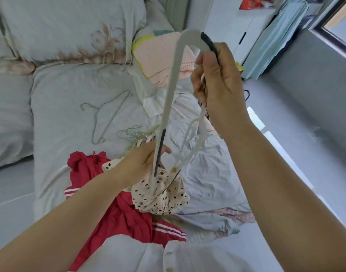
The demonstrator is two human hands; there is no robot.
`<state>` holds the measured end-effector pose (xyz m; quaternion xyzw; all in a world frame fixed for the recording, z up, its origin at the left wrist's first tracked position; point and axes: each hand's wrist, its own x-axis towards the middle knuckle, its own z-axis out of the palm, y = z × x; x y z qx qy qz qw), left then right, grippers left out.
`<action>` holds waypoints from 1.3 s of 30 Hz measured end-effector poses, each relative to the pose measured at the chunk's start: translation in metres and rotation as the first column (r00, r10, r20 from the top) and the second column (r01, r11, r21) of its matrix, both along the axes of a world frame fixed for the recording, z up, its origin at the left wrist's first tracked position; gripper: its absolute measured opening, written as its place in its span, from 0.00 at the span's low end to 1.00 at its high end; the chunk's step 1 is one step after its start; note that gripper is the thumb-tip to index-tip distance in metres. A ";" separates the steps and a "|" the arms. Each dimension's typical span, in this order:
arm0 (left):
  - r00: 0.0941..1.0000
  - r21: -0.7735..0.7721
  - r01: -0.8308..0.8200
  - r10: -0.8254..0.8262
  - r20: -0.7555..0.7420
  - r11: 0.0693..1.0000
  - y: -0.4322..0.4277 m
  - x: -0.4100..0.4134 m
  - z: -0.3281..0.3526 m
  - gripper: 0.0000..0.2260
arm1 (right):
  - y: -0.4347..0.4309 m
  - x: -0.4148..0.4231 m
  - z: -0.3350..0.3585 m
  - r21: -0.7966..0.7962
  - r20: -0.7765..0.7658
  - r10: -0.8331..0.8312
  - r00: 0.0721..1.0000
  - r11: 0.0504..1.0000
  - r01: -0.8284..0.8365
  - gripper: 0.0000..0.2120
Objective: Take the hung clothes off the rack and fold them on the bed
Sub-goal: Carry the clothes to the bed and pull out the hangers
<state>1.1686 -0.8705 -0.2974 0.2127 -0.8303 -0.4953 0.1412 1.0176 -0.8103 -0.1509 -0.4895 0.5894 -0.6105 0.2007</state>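
Note:
My right hand is raised over the bed and grips a bundle of white hangers near their tops; one has dark non-slip strips. Lower down, my left hand holds the bottom end of the big white hanger where it enters a cream garment with black dots. That dotted garment hangs bunched from the hangers, just above a crumpled red garment with white stripes lying on the bed.
A thin green wire hanger lies on the pale duvet, with a pile of more hangers beside it. A folded pink blanket sits near the pillows. A checked pink cloth lies at the bed's right edge by the grey floor.

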 end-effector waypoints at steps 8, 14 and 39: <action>0.996 -0.077 -0.083 0.079 -0.046 0.994 0.004 0.021 -0.013 0.17 | -0.033 -0.012 -0.064 0.201 0.038 -0.045 0.998 0.979 0.036 0.09; 0.927 -0.004 -0.359 0.357 0.116 0.933 -0.029 0.026 -0.049 0.04 | -0.050 -0.018 -0.113 0.490 -0.072 -0.001 0.997 0.871 0.036 0.15; 0.471 0.496 -0.825 0.814 0.339 0.271 -0.129 0.077 -0.153 0.07 | -0.077 0.006 -0.375 0.973 0.044 0.226 0.973 0.210 -0.093 0.10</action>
